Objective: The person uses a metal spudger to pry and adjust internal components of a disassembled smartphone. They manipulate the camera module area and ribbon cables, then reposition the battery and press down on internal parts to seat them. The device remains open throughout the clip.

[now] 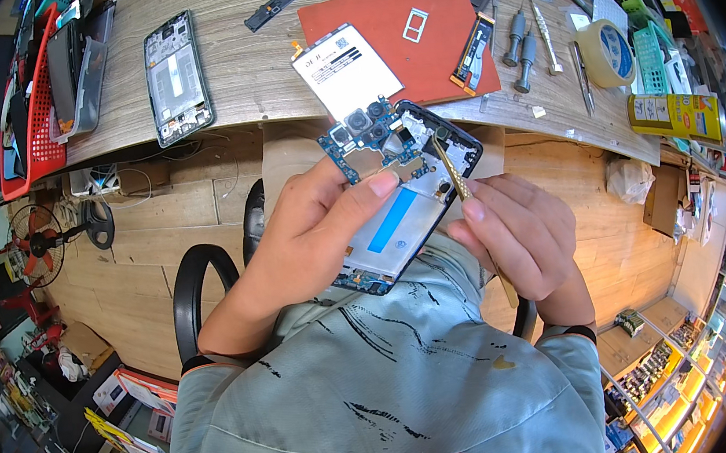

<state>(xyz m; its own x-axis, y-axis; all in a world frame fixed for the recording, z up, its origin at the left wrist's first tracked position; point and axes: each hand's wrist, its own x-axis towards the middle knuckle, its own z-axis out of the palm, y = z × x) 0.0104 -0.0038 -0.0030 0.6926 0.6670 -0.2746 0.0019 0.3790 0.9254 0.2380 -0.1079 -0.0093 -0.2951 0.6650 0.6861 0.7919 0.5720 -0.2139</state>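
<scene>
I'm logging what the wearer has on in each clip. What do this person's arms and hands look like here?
Both hands, left hand and right hand, are bare: no gloves or rings show. Each forearm ends in a dark cuff, and past it come the pale grey-blue sleeves, marked with thin black brush-like lines.

Your hands hold the phone (404, 196) in open air just off the desk (258, 69) edge, with nothing beneath them but your lap. Straight ahead, the battery (345, 71) lies on the red mat (401, 41), blocking a flat reach. To the right, screwdrivers (521, 46), tweezers (582, 75) and a tape roll (606, 51) crowd the desk. To the left, bare wood runs between the mat and the spare frame (177, 78); beyond it stands a red basket (38, 128).
</scene>
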